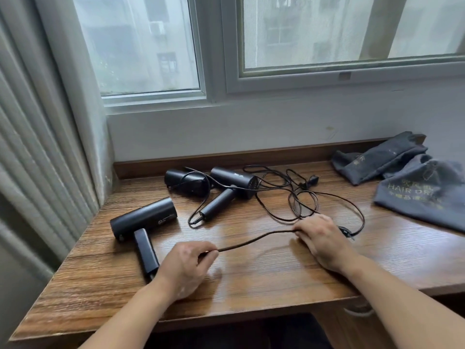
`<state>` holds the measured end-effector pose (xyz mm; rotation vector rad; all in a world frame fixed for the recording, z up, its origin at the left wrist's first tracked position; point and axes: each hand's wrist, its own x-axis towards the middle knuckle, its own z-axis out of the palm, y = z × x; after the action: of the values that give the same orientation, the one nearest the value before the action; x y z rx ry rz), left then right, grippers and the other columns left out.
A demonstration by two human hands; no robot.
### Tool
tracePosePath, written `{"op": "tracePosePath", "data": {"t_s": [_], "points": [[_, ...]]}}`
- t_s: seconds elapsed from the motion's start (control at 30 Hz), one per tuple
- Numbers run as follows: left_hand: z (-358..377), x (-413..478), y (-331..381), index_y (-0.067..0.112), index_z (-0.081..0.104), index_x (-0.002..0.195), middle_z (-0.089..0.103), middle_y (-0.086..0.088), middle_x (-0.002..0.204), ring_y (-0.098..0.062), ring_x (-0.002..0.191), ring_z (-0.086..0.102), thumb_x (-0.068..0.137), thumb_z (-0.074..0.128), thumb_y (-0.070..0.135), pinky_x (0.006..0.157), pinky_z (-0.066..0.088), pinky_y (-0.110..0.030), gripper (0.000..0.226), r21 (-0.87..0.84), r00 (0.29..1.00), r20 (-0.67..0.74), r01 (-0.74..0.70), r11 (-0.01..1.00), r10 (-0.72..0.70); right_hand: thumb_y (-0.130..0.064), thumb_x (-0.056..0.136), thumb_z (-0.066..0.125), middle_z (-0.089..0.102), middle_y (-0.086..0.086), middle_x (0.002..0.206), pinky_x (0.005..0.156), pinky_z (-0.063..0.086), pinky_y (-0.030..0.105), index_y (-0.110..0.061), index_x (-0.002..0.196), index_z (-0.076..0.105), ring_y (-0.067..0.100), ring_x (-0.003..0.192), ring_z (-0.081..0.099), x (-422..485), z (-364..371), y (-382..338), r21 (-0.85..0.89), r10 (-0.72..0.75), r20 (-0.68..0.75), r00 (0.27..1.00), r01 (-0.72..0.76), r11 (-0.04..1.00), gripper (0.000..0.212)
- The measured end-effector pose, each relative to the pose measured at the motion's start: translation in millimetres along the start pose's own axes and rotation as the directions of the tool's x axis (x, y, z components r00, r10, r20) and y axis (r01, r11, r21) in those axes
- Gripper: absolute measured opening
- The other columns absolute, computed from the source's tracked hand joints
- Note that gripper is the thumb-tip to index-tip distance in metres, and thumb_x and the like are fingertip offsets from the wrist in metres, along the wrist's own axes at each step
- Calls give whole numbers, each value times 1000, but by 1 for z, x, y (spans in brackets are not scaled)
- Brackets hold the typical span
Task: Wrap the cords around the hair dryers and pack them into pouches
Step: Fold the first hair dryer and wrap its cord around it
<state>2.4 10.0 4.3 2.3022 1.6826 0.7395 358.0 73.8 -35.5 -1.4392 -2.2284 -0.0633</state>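
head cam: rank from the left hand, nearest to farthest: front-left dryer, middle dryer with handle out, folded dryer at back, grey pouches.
From the left hand:
1. Front-left dryer, just left of the hand, handle beside the wrist.
2. Middle dryer, behind the hand, handle pointing toward it.
3. Folded dryer, back left; close to 2.
4. Grey pouches, far right.

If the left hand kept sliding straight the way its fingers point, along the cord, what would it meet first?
The left hand pinches the cord and points right. Going on along it, the desk looks free until it meets the right hand, which grips the same cord. Depth is hard to judge here.
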Motion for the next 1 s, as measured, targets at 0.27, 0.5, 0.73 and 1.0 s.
{"op": "tracePosePath", "data": {"t_s": [0.27, 0.5, 0.73, 1.0], "points": [[18, 11, 28, 36, 54, 130, 66, 15, 95, -6, 87, 60, 97, 55, 38, 79, 46, -23, 33, 28, 981, 146, 123, 992, -126, -39, 99, 41, 72, -13, 98, 95, 48, 40, -26, 107, 72, 12, 91, 64, 5, 1, -46, 94, -38, -103, 994, 48, 994, 34], [33, 32, 64, 38, 67, 110, 57, 15, 75, -2, 63, 51, 93, 67, 43, 67, 41, -16, 18, -237, 1000, -15, -13, 971, 10, -38, 98, 50, 72, -16, 99, 88, 47, 35, -30, 108, 70, 6, 93, 64, -3, 7, -88, 228, -81, -134, 988, 110, 967, 24], [13, 29, 53, 32, 73, 80, 54, 24, 53, -3, 50, 42, 90, 76, 26, 54, 33, -12, 12, -422, 996, 3, 80, 903, -87, -40, 97, 46, 70, -16, 96, 92, 45, 31, -30, 103, 68, 9, 92, 63, -2, 3, -64, 110, -115, -23, 993, 117, 987, 25], [-12, 20, 22, 27, 76, 76, 66, 6, 61, -4, 56, 52, 90, 76, 27, 59, 44, -24, 14, -379, 983, 100, 182, 907, -156, -39, 97, 40, 70, -14, 97, 99, 35, 34, -30, 99, 67, 12, 96, 64, 12, -7, 6, -188, -68, 107, 992, 87, 978, 29]]}}
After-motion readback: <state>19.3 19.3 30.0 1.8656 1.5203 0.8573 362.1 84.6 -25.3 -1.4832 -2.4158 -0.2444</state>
